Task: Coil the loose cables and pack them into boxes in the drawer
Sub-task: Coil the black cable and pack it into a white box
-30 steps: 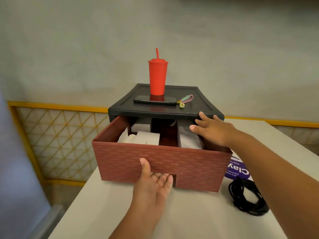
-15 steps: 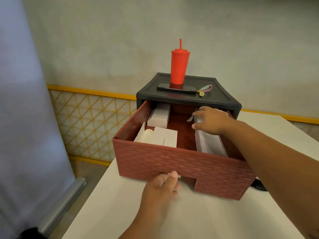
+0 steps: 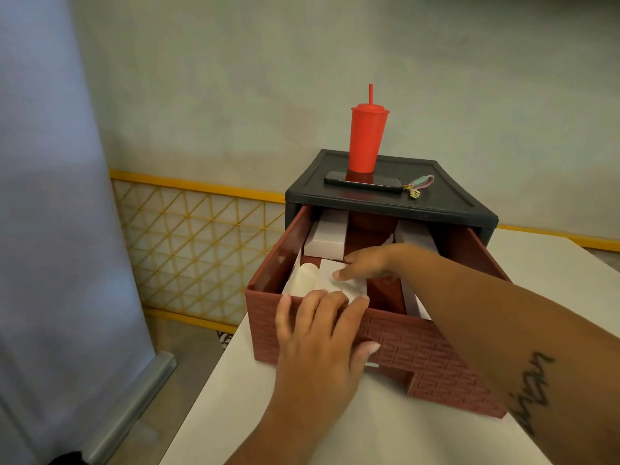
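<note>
Your right hand (image 3: 365, 266) has crossed from the right-side box (image 3: 414, 236) to the front-left white box (image 3: 354, 287), fingers flat on its lid and holding nothing. Your left hand (image 3: 318, 344) has risen from the handle notch to the front rim of the drawer (image 3: 419, 347), fingers straight. Bare floor runs between the boxes mid-drawer.

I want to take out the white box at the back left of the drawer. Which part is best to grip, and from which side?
Probably its near end: pinch the back-left white box across its two long sides, coming from above and in front. It lies flat and its far end sits under the black cabinet top, so only the near end is free.
</note>
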Available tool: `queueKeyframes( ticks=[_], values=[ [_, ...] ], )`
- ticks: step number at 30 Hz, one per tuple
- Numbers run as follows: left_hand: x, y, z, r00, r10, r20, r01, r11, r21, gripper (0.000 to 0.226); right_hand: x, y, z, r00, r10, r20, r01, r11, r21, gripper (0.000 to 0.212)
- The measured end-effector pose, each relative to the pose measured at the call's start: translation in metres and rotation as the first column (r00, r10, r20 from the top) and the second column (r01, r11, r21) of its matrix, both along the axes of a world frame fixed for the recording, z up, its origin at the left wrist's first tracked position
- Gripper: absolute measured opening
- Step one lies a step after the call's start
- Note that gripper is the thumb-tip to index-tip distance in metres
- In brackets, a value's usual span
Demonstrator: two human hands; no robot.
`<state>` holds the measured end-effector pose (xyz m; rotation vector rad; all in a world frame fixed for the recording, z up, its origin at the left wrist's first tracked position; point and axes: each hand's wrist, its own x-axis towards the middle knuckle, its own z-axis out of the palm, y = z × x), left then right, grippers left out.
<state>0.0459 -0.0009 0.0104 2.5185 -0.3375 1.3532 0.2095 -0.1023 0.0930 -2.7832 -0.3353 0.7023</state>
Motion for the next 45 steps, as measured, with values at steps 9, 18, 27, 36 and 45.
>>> queueKeyframes(
  ticks=[9,18,27,36,45],
  values=[
    [-0.002,-0.002,-0.003,1.0,-0.01,0.004,0.01,0.999,-0.039,0.039,-0.011,-0.008,0.022,0.986,-0.158,0.048,0.103,0.815,0.57,0.023],
    [-0.01,-0.004,0.004,0.984,-0.079,-0.158,0.061,0.991,-0.117,0.041,-0.082,-0.037,0.056,0.978,-0.062,0.2,-0.095,0.72,0.687,0.027],
    [-0.049,-0.013,0.066,0.877,-0.479,-0.042,0.327,0.658,-0.679,0.053,-0.185,-0.145,0.056,0.881,-0.471,0.05,-0.065,-0.015,0.998,0.029],
    [-0.103,-0.044,0.054,0.557,-0.821,-0.125,0.303,0.341,-0.89,0.065,-0.262,-0.187,-0.028,0.935,-0.317,-0.16,0.164,-0.014,0.986,0.067],
    [-0.11,-0.036,0.018,0.471,-0.788,-0.396,0.141,0.511,-0.848,0.094,-0.203,-0.23,-0.069,0.658,-0.595,0.462,0.338,0.782,0.524,0.034]
  ],
)
